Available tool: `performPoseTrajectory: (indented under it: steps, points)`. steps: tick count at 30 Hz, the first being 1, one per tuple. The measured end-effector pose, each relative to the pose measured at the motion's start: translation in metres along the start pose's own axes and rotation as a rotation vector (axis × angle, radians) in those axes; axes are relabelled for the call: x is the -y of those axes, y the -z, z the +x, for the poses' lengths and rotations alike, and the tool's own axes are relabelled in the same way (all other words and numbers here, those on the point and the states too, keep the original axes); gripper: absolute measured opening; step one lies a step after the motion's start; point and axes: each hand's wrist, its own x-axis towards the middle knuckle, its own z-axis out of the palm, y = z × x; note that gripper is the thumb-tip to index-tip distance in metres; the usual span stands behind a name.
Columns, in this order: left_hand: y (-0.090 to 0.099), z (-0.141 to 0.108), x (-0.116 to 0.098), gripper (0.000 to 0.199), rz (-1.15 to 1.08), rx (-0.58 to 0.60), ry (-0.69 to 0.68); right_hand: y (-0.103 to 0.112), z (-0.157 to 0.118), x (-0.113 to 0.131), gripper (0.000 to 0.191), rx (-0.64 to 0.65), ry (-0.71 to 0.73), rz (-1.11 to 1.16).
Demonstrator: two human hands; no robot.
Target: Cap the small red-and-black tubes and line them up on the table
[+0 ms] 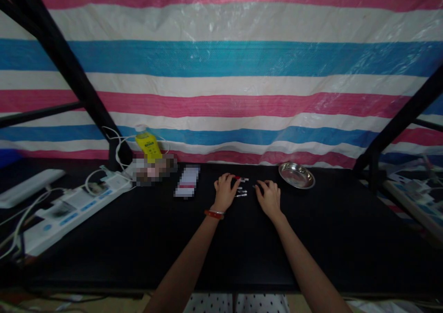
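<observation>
My left hand point(224, 193), with bracelets at the wrist, rests palm down on the black table. Its thumb and index finger close around one end of a thin red-and-silver stick-like piece point(244, 180), whose tip points right. Just below the thumb lie small shiny silver tube-like pieces point(241, 194), partly hidden by the hand. To the right, my right hand point(269, 197) is curled, with a tiny dark piece point(254, 186) at its thumb and fingertips, too small to name. A gap separates the two hands.
A round shiny metal dish point(296, 175) stands beyond my right hand. Left of my hands lies a blurred phone point(187, 182). Farther left are a yellow bottle point(148, 144) and a white power strip point(74, 214) with cables. A striped tarp point(221, 59) hangs behind the black table point(242, 257).
</observation>
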Motion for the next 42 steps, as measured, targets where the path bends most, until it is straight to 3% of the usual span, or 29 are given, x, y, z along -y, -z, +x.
performPoseTrajectory:
  steps: [5,10,20,35,42]
  points:
    - [0.002,0.006,0.013,0.020,-0.030,0.000,0.146,0.001,-0.001,0.002,0.032,0.068,0.021,-0.016]
    - [0.003,0.010,0.022,0.018,-0.062,0.057,0.107,0.000,-0.001,-0.001,0.025,0.120,-0.064,0.034]
    - [-0.005,0.019,0.047,0.014,-0.279,0.070,0.068,-0.007,0.002,-0.008,0.024,0.141,-0.070,0.186]
    - [0.001,0.018,0.043,0.012,-0.188,0.107,0.038,-0.005,0.001,-0.006,0.026,0.111,-0.051,0.169]
    - [0.004,0.018,0.036,0.015,-0.399,0.073,0.142,-0.002,0.000,-0.003,0.028,0.033,-0.002,0.156]
